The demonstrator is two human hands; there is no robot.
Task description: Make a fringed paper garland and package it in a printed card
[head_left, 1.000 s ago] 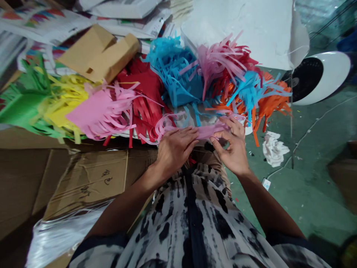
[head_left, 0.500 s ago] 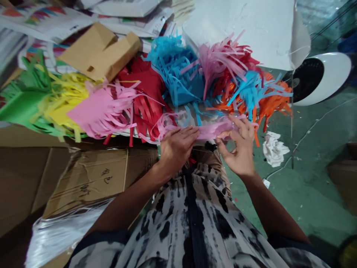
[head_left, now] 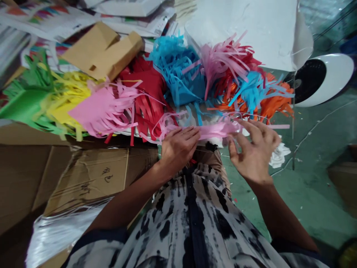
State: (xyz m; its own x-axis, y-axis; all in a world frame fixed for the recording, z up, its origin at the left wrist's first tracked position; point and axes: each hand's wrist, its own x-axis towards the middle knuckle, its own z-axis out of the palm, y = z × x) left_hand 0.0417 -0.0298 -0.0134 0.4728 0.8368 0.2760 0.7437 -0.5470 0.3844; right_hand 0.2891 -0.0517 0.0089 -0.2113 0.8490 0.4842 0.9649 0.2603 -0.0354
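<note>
A narrow strip of pink fringed tissue paper (head_left: 208, 131) lies across my lap, just in front of a heap of fringed paper. My left hand (head_left: 178, 147) presses down on the strip and holds it. My right hand (head_left: 252, 154) is at the strip's right end, its fingers spread and lifted, and it seems to hold nothing. Beyond my hands lie bunches of pink (head_left: 104, 109), red (head_left: 146, 100), blue (head_left: 177, 76), yellow (head_left: 71, 100), green (head_left: 25, 106) and orange (head_left: 276, 108) fringed paper.
A folded kraft card (head_left: 103, 52) and printed sheets (head_left: 47, 18) lie behind the heap. Flattened cardboard (head_left: 89, 182) and a plastic bag (head_left: 64, 230) are at the left. A white round fan (head_left: 320, 80) and crumpled white paper (head_left: 279, 155) are on the right, over a green floor (head_left: 315, 201).
My right hand has moved to the right and its fingers have spread away from the pink strip. The strip now stretches further right. My left hand has stayed nearly still.
</note>
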